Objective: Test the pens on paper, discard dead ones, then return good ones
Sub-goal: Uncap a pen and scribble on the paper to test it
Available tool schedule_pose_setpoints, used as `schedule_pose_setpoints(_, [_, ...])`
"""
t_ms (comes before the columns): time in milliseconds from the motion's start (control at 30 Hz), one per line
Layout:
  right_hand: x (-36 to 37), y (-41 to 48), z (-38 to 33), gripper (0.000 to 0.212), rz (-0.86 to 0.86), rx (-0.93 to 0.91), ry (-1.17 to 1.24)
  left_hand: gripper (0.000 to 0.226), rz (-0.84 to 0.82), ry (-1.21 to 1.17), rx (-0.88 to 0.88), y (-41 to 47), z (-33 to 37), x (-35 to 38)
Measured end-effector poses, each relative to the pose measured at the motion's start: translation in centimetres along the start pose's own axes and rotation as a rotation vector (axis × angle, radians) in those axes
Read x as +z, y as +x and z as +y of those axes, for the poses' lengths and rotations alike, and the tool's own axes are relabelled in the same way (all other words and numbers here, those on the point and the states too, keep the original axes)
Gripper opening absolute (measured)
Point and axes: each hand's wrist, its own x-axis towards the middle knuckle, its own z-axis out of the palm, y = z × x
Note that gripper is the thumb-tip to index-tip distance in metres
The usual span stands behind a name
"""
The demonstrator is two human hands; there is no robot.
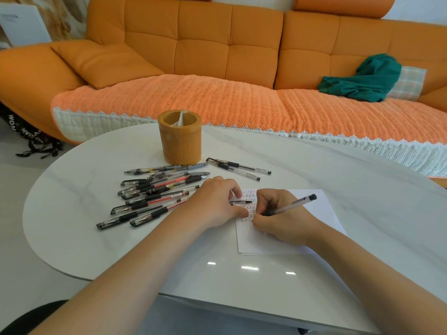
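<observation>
Testing step: the right hand [283, 213], grip clamped on a pen [294, 204], writes on the paper [321, 209] on the bench [338, 170]; the left hand [215, 204] pins the sheet, pinching a cap [238, 202]. Next, judge the mark and sort.

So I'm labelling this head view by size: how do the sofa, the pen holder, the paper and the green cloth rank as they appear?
1. Sofa, by far the largest.
2. Green cloth and paper: look alike in extent, and the hands cover part of the paper, so unranked.
3. Pen holder, smallest.
</observation>
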Motion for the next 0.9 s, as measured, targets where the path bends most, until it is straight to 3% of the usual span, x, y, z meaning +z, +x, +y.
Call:
schedule_pose_setpoints(167, [-0.3,0.1,0.3,0.021,0.133,0.007,0.217,0.036,-0.008,0.005,0.02,-0.1,-0.1,-0.2])
schedule_pose_setpoints(300, [-0.5,0.0,0.2,0.027,0.206,-0.003,0.218,0.025,0.006,0.047,0.077,-0.3,-0.3,-0.7])
schedule_pose_setpoints(500, [-1.6,0.2,-0.5,0.053,0.168,0.017,0.354,0.013,0.052,0.083,0.133,-0.7,-0.7,-0.8])
schedule_pose_setpoints(633, [-2.9,0.3,-1.2,0.051,0.137,0.006,0.503,0.017,0.095,0.12,0.14,-0.6,-0.7,-1.2])
schedule_pose_setpoints(700, [-3.4,0.4,-1.3,0.045,0.175,-0.035,0.329,0.018,0.103,0.099,0.127,-0.5,-0.7,-1.5])
schedule_pose_setpoints(833, [-3.7,0.1,-1.2,0.035,0.189,-0.099,-0.326,0.016,0.123,0.033,0.124,-0.4,-0.3,-1.7])
schedule_pose_setpoints(900, [-3.4,0.0,-0.9,0.028,0.202,-0.08,-0.472,0.016,0.131,0.005,0.131,-0.5,-0.1,-1.8])
